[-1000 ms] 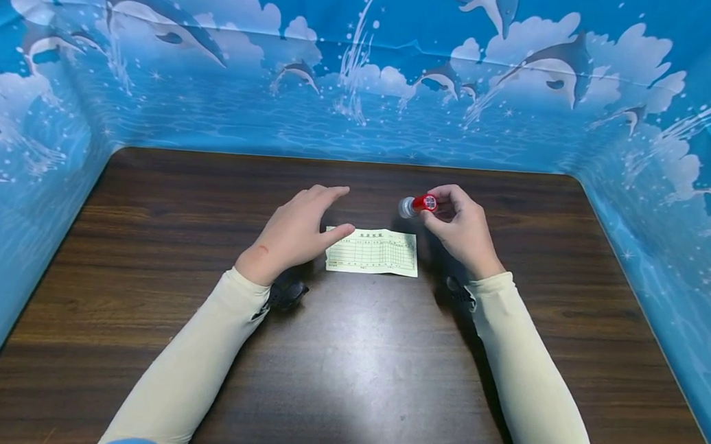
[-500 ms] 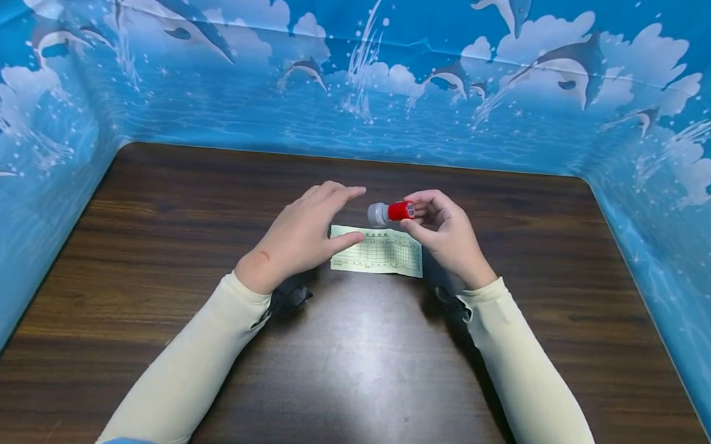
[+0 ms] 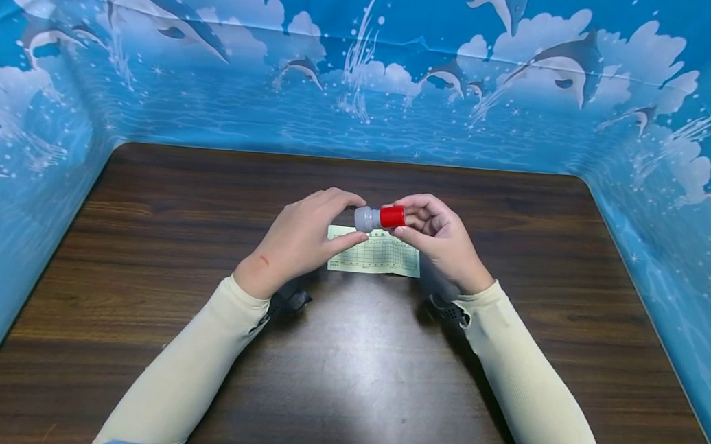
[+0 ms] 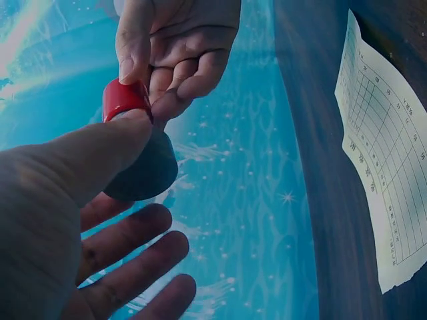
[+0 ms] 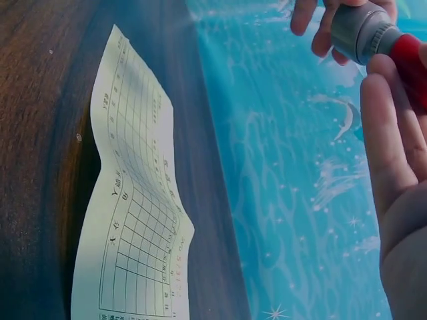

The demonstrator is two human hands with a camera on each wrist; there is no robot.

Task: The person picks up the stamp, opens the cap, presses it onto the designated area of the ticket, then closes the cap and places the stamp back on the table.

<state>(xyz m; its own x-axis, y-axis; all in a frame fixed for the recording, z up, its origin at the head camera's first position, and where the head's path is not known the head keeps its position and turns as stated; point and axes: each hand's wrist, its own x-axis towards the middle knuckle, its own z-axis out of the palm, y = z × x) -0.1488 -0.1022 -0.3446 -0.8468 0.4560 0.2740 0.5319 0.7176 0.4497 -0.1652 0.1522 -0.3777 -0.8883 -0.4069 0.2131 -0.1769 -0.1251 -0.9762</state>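
Observation:
Before me, just above the paper, a red stamp with a grey cap is held level off the table between both hands. My right hand grips its red end with thumb and fingers. At the other end, my left hand has the cap between thumb and index finger; its other fingers spread loosely below in the left wrist view. A pale green printed form with a ruled grid and fold creases lies under the hands, its left top corner hidden by the left thumb.
A dark wood-grain table carries the form. Blue curtain cloth printed with dolphins rises along its far and side edges. A black wrist camera sits beneath the left wrist, another beneath the right.
My right hand has moved left with the stamp, turning it level, and its cap now sits between the left thumb and index finger. The left hand has shifted slightly right.

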